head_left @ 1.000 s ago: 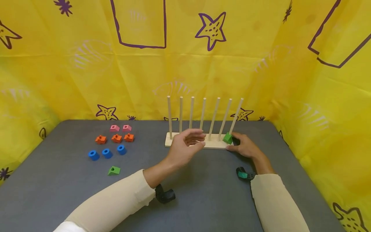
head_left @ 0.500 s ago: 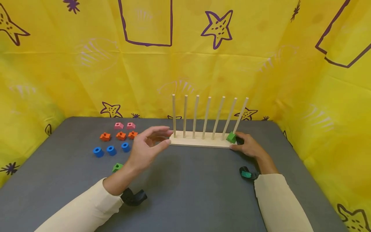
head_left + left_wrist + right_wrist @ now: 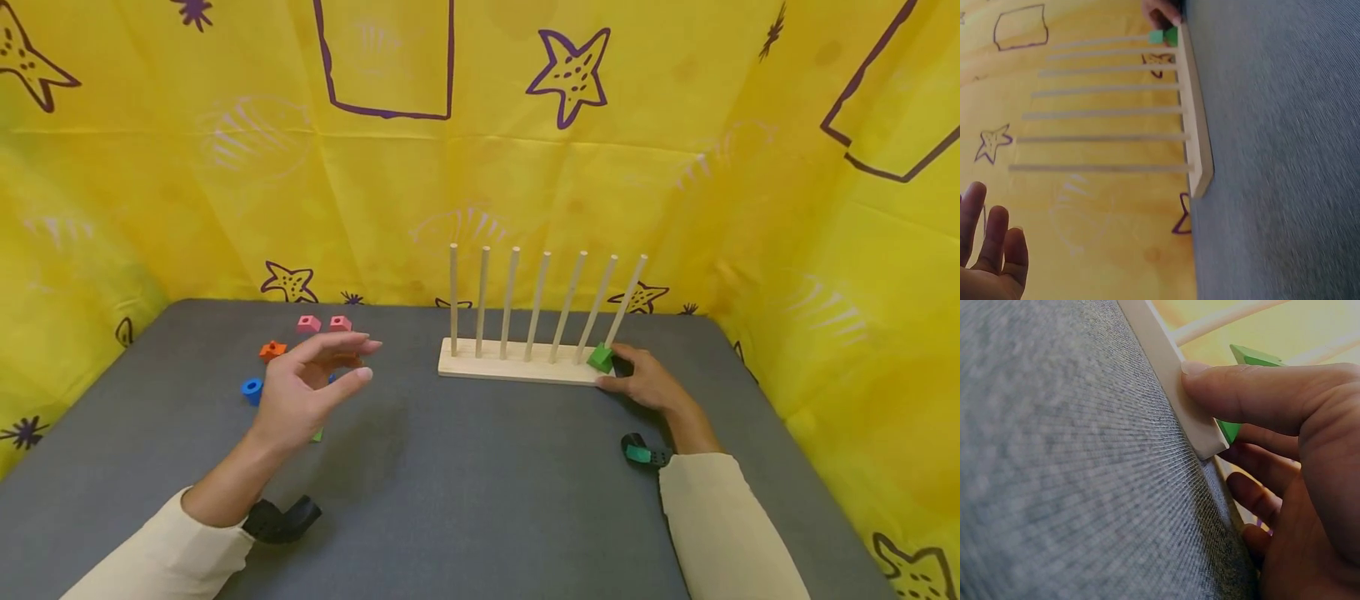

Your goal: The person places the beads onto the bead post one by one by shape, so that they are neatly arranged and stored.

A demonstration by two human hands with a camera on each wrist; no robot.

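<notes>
My right hand (image 3: 651, 382) holds the right end of a wooden peg rack (image 3: 517, 367), the thumb on the front edge of its base and the other fingers behind. Green blocks (image 3: 601, 357) sit low on the rightmost of its several upright pegs, close to those fingers. Over the left part of the table my left hand (image 3: 294, 398) hovers with nothing in it, fingers spread from the thumb. It hides much of the loose blocks: a blue cylinder (image 3: 252, 390), an orange block (image 3: 272, 351) and a sliver of a green block (image 3: 318, 435) show around it.
Two pink blocks (image 3: 308, 324) lie behind the left hand near the table's back edge. A yellow patterned cloth (image 3: 375, 192) hangs behind and beside the grey table (image 3: 480, 492). Black wrist mounts (image 3: 283, 521) project under both forearms.
My left hand has moved left, away from the front of the rack to above the loose blocks. My right hand stays at the rack's end. The head view has shifted slightly.
</notes>
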